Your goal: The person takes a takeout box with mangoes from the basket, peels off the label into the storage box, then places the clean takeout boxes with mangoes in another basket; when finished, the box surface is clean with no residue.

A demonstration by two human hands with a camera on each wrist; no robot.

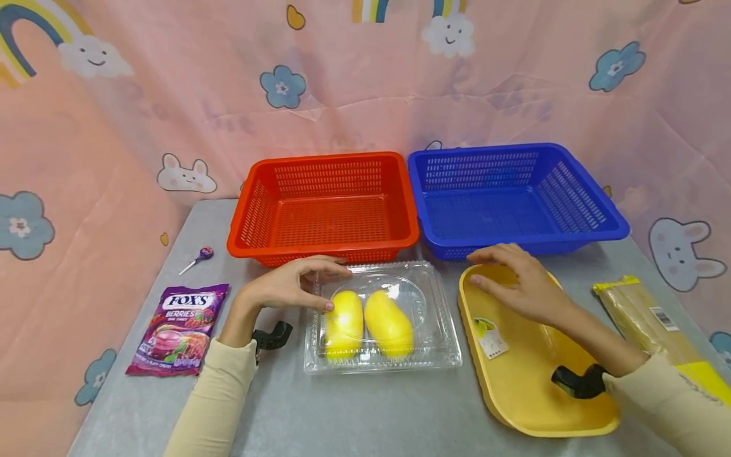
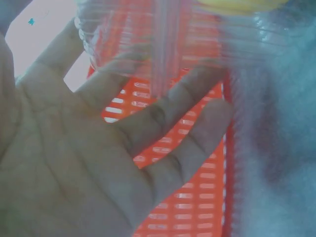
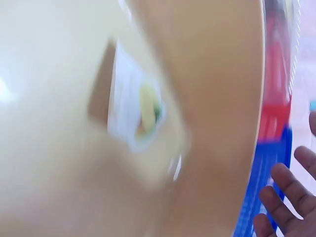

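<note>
Two yellow mangoes, a left one [image 1: 344, 327] and a right one [image 1: 390, 325], lie inside a clear plastic clamshell box [image 1: 432, 298] with its lid down. My left hand [image 1: 282, 287] is at the box's upper left side, fingers extended and thumb reaching over the lid; in the left wrist view the palm [image 2: 64, 133] and spread fingers show near the clear plastic. Over the far end of a yellow tray [image 1: 531, 400], my right hand [image 1: 525, 289] hovers with nothing in its grasp. A small tag with a yellow-green picture [image 1: 491, 339] lies in that tray.
Behind stand a red basket [image 1: 328, 249] and a blue basket [image 1: 485, 216], side by side. To the left are a lollipop [image 1: 204, 254] and a purple candy bag [image 1: 179, 330]. A clear-and-yellow packet [image 1: 645, 311] lies at the right, beyond the tray.
</note>
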